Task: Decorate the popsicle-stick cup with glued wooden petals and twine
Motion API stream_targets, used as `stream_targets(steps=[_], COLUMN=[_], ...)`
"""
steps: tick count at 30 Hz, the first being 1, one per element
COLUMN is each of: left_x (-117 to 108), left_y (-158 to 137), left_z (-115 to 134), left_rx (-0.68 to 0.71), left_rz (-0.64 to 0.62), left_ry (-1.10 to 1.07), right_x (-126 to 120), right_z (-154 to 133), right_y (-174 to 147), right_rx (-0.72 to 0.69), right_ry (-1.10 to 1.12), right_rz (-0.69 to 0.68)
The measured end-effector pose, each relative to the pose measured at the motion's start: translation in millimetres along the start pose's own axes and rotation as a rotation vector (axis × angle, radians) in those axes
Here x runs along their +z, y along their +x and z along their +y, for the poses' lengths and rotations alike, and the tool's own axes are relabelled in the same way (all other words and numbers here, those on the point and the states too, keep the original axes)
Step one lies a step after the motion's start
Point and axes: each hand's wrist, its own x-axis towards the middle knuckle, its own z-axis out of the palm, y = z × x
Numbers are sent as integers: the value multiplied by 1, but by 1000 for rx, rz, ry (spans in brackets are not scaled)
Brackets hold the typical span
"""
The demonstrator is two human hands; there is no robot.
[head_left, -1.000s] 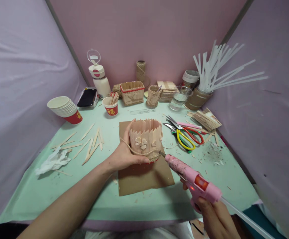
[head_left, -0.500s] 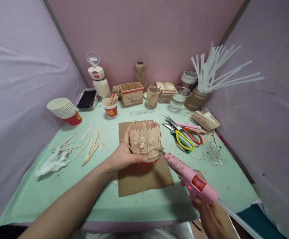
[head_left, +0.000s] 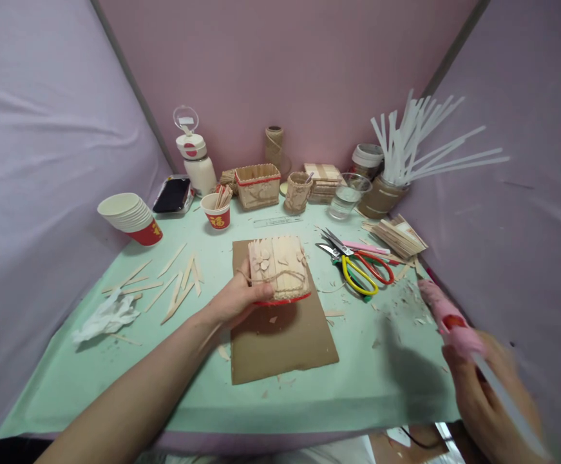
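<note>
Step in hand, my read: fixing thin tan twine (head_left: pixel 295 273) around the lower side of the pale wooden-slat cup (head_left: pixel 283 254) with zigzag rim and petal decorations. Cup's over the brown cardboard sheet (head_left: pixel 283 348) on the mint-green desk (head_left: pixel 174 393), tipped, mouth away from the wearer, red bottom edge showing.

Left hand (head_left: pixel 241 290): closed round cup's left side, thumb across lower front by the twine. Right hand (head_left: pixel 490 393): wrapped on the pink glue gun (head_left: pixel 437 301), well apart from cup, at desk's right; blurred, can't tell if trigger's pressed. White glue stick (head_left: pixel 505 396) out the back.

Strand looks loose in spots; next move likely calls for a free right hand to press it flat while glue's tacky. Hot glue near fingers: careful.
</note>
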Motion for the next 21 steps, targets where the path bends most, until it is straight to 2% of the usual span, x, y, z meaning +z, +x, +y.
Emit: stream_targets(steps=[4, 7, 10, 13, 16, 19, 21], left_x=[0, 0, 0, -1, 1, 3, 5], left_y=[-1, -2, -3, -3, -3, -4, -4], left_z=[2, 3, 3, 2, 0, 0, 1], left_rx=[-27, -62, -52, -46, -51, -41, -36], left_rz=[-11, -27, -32, -46, -71, -81, -72], left_ry=[-33, -30, -23, -19, -5, 21, 45], right_x=[-8, 0, 0, -13, -20, -5, 11], right_z=[38, 63, 68, 34, -32, -100, -131], right_y=[12, 5, -1, 5, 24, 47, 60], right_rx=[-67, -67, 26, 45, -64, -238, -311], right_ry=[-525, -667, -692, -582, -159, 192, 275], right_rz=[13, -19, -32, -1, 38, -21, -105])
